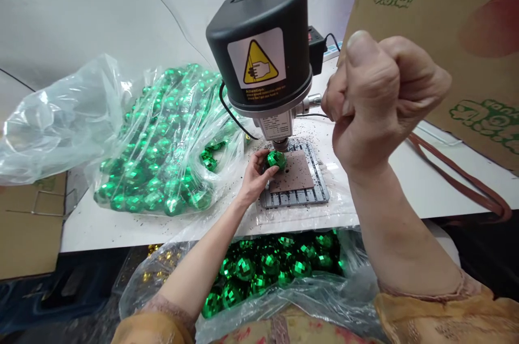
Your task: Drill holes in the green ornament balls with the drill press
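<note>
My left hand (254, 175) grips a green mirrored ball (276, 159) and holds it under the chuck of a small bench drill press (261, 52), on a brown pad (295, 172) over the slotted base plate (298, 198). My right hand (377, 98) is raised at the right of the machine, fist closed around what appears to be the press lever (312, 100), most of which is hidden inside the fist.
A clear plastic bag (158, 144) full of green mirrored balls lies on the white table (425, 182) at the left. Another bag of the same balls (267, 271) sits below the front edge, on my lap. A cardboard box (450, 35) stands at the right, with a brown strap (458, 176) beside it.
</note>
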Demonstrator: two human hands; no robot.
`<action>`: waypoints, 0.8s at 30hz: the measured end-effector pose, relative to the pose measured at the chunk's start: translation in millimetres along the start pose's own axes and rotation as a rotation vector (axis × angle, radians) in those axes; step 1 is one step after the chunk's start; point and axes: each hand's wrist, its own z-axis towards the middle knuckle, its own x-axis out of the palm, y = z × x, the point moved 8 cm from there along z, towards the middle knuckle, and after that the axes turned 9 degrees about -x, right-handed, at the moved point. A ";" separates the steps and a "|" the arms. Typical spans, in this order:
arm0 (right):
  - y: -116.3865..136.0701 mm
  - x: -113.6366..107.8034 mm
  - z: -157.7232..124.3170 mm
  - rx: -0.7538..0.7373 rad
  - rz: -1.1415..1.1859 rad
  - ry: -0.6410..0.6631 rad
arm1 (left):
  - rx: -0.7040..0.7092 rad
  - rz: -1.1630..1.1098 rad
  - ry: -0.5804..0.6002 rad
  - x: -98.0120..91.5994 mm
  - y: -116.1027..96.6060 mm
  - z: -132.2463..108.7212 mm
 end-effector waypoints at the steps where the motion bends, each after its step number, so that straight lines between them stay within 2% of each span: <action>1: -0.2 -0.3 -0.5 0.005 -0.003 -0.001 | -0.002 0.000 0.001 -0.9 0.9 -0.1; 7: -1.9 -1.0 -2.0 0.038 -0.048 0.000 | 0.034 0.067 0.048 5.8 -2.6 0.1; 12: 1.1 0.2 -0.1 -0.022 -0.011 0.000 | 0.070 0.112 0.066 12.3 -4.7 -1.0; 20: -3.2 -0.7 0.1 -0.001 -0.003 0.005 | 0.050 0.101 0.019 9.8 -0.4 -2.7; 24: -3.4 -0.9 0.3 0.005 -0.006 0.002 | 0.068 0.192 0.063 18.1 -6.0 -7.8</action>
